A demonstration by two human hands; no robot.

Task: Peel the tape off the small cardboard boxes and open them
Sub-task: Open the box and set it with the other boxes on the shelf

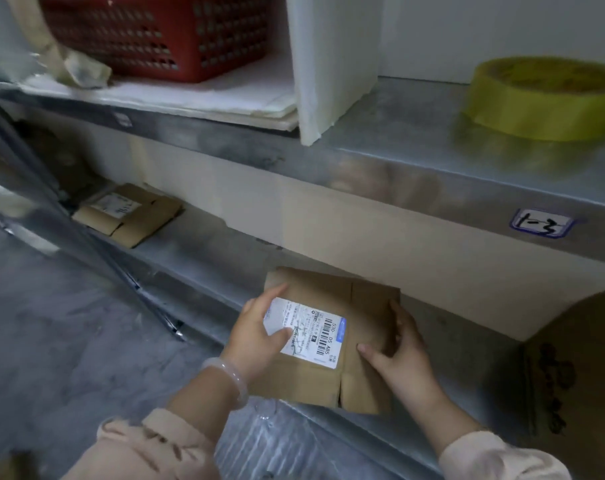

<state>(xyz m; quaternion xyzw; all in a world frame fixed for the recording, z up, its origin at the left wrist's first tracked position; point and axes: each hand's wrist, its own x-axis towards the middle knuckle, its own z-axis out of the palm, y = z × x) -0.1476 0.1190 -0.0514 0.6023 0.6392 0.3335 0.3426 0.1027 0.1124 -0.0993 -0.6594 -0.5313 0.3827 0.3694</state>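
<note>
Head view: box (365, 308) between the fingers (277, 337)

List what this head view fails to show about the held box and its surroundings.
Small brown cardboard box: head view, underside hidden; any tape too blurred to tell.
White shipping label: left hand covers part; print too small.
Large brown carton and yellow tape roll: cut off by right edge.

Red basket (155, 32) sitting in white foam box (332, 64) on upper shelf (398, 133); yellow tape roll (547, 98) lying well apart; "1-3" label (541, 223) sticking on shelf front.
</note>
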